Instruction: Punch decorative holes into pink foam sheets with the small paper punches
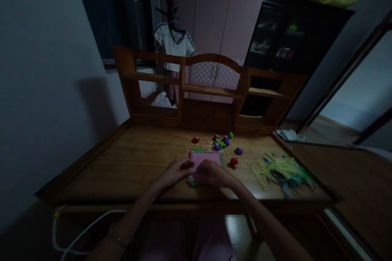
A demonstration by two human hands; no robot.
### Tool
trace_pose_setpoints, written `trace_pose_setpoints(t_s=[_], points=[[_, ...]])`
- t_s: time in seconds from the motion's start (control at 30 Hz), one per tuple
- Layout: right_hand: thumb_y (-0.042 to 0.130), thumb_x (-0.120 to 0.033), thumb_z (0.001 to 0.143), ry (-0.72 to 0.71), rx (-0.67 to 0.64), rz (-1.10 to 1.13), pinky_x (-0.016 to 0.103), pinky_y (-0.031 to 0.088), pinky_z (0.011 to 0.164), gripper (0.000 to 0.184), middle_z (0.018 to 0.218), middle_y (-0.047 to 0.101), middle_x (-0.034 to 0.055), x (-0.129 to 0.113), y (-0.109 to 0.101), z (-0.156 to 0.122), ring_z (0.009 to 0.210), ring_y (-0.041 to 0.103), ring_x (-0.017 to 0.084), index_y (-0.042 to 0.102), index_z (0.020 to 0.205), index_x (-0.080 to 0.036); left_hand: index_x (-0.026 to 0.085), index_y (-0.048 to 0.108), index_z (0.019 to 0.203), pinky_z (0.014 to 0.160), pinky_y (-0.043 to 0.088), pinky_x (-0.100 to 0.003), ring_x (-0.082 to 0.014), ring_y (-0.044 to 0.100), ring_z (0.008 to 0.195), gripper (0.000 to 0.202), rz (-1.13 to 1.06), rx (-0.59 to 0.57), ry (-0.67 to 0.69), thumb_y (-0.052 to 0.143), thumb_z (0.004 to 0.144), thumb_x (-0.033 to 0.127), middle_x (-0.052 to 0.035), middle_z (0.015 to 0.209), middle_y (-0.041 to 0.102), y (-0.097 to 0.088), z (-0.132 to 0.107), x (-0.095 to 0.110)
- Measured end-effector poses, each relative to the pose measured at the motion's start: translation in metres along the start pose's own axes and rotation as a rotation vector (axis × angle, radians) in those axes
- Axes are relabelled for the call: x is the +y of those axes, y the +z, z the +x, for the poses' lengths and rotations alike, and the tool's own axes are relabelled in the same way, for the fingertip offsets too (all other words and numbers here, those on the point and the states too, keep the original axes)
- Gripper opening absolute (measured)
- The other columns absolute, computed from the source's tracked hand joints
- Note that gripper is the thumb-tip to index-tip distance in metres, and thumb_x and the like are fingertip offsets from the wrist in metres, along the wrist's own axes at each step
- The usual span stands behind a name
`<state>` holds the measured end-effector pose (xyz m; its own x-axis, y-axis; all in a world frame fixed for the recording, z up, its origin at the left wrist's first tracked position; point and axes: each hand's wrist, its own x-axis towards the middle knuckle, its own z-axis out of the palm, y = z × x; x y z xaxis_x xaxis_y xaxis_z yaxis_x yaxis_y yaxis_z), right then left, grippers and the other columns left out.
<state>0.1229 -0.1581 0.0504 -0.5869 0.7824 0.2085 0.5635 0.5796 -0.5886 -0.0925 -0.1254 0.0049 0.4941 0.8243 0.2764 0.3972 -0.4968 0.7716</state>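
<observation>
A pink sheet of paper [211, 156] with a row of dark punched holes along its edges lies on the table in front of me. Green paper [201, 149] sticks out from beneath it. At the sheet's left edge, my left hand [177, 171] has its fingers bent against the paper, holding it. My right hand [213, 172] is over the lower middle of the sheet with its fingers curled together; what is under the fingertips is hidden. Just right of the sheet sits a small red craft punch [234, 162] with a white eye.
Several small punches, including a purple one [239, 150] and a red one [196, 139], stand among paper bits behind the sheet. A heap of yellow and green punched strips [284, 166] lies at right. A wooden shelf [211, 89] lines the table's back. A white cable [88, 228] hangs at left.
</observation>
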Motion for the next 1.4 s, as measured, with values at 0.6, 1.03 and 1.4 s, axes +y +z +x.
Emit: trace_pose_setpoints(t_s=[0.6, 1.03, 1.4], points=[[0.073, -0.029, 0.074, -0.007, 0.017, 0.335, 0.027, 0.050, 0.073, 0.018, 0.088, 0.067, 0.0035, -0.005, 0.029, 0.007, 0.081, 0.063, 0.016, 0.064, 0.083, -0.016, 0.017, 0.059, 0.111, 0.093, 0.043, -0.031, -0.0197, 0.056, 0.103, 0.038, -0.162, -0.138, 0.042, 0.066, 0.075, 0.026, -0.0075, 0.112, 0.060, -0.009, 0.001, -0.002], [0.067, -0.026, 0.080, -0.077, 0.098, 0.270, 0.028, 0.045, 0.079, 0.008, 0.090, 0.064, 0.0033, -0.001, 0.036, 0.001, 0.087, 0.059, 0.017, 0.065, 0.085, -0.019, 0.022, 0.060, 0.113, 0.092, 0.041, -0.030, -0.0200, 0.055, 0.103, 0.039, -0.012, -0.128, 0.025, 0.065, 0.075, 0.030, -0.0046, 0.112, 0.060, -0.010, 0.000, 0.000], [0.070, -0.029, 0.078, -0.074, 0.037, 0.416, 0.028, 0.046, 0.080, 0.018, 0.094, 0.062, 0.0033, 0.000, 0.031, 0.000, 0.089, 0.059, 0.017, 0.064, 0.091, -0.020, 0.024, 0.058, 0.116, 0.096, 0.039, -0.033, -0.0213, 0.051, 0.108, 0.044, 0.042, -0.168, 0.019, 0.066, 0.074, 0.033, -0.0045, 0.116, 0.058, -0.013, 0.003, -0.002]])
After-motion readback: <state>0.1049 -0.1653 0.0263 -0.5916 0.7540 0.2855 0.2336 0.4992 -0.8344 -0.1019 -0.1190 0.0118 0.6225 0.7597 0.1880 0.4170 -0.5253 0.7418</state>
